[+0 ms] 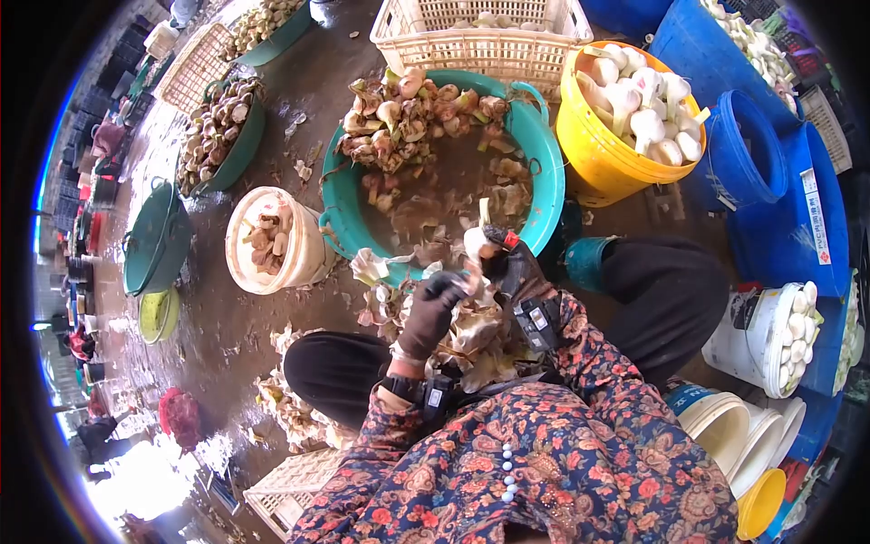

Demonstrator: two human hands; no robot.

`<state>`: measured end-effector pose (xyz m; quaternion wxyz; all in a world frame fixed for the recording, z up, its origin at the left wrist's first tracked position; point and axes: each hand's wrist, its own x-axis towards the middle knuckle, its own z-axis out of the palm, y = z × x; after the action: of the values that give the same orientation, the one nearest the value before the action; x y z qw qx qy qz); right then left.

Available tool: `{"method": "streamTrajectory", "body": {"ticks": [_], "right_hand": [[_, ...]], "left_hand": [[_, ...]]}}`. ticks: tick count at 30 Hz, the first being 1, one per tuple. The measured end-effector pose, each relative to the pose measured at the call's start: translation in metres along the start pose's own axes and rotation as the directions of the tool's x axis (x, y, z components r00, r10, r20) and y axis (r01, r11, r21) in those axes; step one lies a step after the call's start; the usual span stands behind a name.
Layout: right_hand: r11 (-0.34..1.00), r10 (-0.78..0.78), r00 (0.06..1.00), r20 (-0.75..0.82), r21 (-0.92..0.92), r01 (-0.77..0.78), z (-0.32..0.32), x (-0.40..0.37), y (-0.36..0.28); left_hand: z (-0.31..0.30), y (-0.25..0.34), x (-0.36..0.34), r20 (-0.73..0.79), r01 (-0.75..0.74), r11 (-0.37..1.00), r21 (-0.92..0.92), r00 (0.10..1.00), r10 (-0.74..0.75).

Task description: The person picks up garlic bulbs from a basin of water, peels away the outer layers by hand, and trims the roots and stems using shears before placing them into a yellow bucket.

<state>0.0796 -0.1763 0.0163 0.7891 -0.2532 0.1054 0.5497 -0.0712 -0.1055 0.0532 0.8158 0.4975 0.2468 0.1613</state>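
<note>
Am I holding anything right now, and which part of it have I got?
Yes, a garlic bulb, by its rounded side, in your right hand, with the stem sticking out free. Whether your left hand grips anything is too blurred to tell.

A tub (pixel 550 154) stands on the floor (pixel 304 150) before the person, with garlic bulbs (pixel 385 127) heaped along its far side. Behind it is a crate (pixel 480 60); a bucket (pixel 589 172) full of garlic stands just right of the tub, with a second bucket (pixel 766 154) farther right. Left of the tub is a pail (pixel 310 247) holding trimmings (pixel 265 243). Beyond that, farther left, are a basin (pixel 240 159) heaped with garlic and, nearer, a deep tub (pixel 154 245). Garlic skins (pixel 476 331) lie between the person's legs (pixel 666 295).
</note>
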Motion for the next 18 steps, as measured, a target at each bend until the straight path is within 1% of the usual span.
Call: {"method": "streamTrajectory", "body": {"ticks": [2, 3, 4, 5, 6, 7, 8, 9, 10, 11, 12, 13, 14, 15, 16, 17, 18], "right_hand": [[0.989, 0.109, 0.994, -0.002, -0.1, -0.109, -0.002, -0.005, -0.002], [0.995, 0.058, 0.988, -0.146, -0.069, -0.069, -0.001, -0.002, 0.005], [0.97, 0.199, 0.899, 0.389, 0.055, -0.239, -0.012, 0.006, 0.009], [0.989, 0.143, 0.978, 0.153, 0.024, -0.149, -0.018, 0.012, 0.008], [0.997, 0.066, 0.994, -0.088, -0.027, -0.068, -0.018, 0.014, 0.006], [0.996, 0.084, 0.994, -0.064, -0.027, -0.086, -0.02, 0.012, 0.002], [0.996, 0.085, 0.995, -0.061, -0.026, -0.087, -0.009, 0.006, -0.001], [0.997, 0.074, 0.995, -0.069, -0.033, -0.076, 0.006, -0.004, -0.005], [0.997, 0.061, 0.995, -0.079, -0.042, -0.064, 0.015, -0.008, -0.007], [0.997, 0.061, 0.992, -0.107, -0.038, -0.065, 0.013, -0.005, -0.002], [0.997, 0.064, 0.992, -0.109, -0.043, -0.069, 0.011, -0.005, -0.002], [0.977, 0.192, 0.981, 0.037, -0.1, -0.188, 0.009, -0.005, -0.001], [0.94, 0.323, 0.93, 0.178, -0.171, -0.294, 0.01, -0.006, -0.001], [0.873, 0.404, 0.908, 0.11, -0.342, -0.347, 0.009, -0.009, -0.008], [0.777, 0.464, 0.886, 0.026, -0.492, -0.392, 0.008, -0.012, -0.015], [0.836, 0.392, 0.916, 0.089, -0.449, -0.314, -0.001, -0.007, -0.005], [0.885, 0.316, 0.937, 0.147, -0.401, -0.236, -0.002, -0.005, 0.007]], "left_hand": [[0.0, 0.012, -0.011, 0.105, 0.108, 0.972, 0.208, 0.986, -0.132], [-0.005, 0.014, -0.013, 0.233, 0.148, 0.97, 0.195, 0.953, -0.192], [-0.007, 0.016, -0.015, 0.357, 0.188, 0.964, 0.186, 0.901, -0.245], [0.0, 0.023, -0.022, 0.457, 0.279, 0.942, 0.186, 0.824, -0.335], [0.004, 0.03, -0.021, 0.57, 0.122, 0.898, 0.424, 0.735, -0.369], [0.009, 0.037, -0.019, 0.506, -0.008, 0.813, 0.583, 0.786, -0.355], [0.012, 0.041, -0.017, 0.448, -0.124, 0.682, 0.721, 0.834, -0.322], [0.007, 0.031, -0.012, 0.239, -0.134, 0.645, 0.752, 0.968, -0.077], [0.0, 0.024, -0.004, 0.048, -0.103, 0.636, 0.765, 0.993, 0.104], [-0.002, 0.025, 0.002, -0.023, -0.144, 0.636, 0.758, 0.969, 0.247], [-0.003, 0.025, 0.008, -0.1, -0.181, 0.631, 0.755, 0.918, 0.383], [-0.008, 0.019, 0.017, -0.036, -0.24, 0.656, 0.716, 0.925, 0.377], [-0.011, 0.018, 0.023, 0.029, -0.296, 0.677, 0.673, 0.926, 0.376], [-0.01, 0.016, 0.025, 0.011, -0.309, 0.799, 0.515, 0.935, 0.355], [-0.015, 0.017, 0.027, 0.016, -0.309, 0.798, 0.517, 0.936, 0.353], [-0.021, 0.019, 0.027, 0.004, -0.193, 0.865, 0.464, 0.977, 0.215], [-0.023, 0.021, 0.025, -0.004, -0.065, 0.911, 0.407, 0.997, 0.073]]}}
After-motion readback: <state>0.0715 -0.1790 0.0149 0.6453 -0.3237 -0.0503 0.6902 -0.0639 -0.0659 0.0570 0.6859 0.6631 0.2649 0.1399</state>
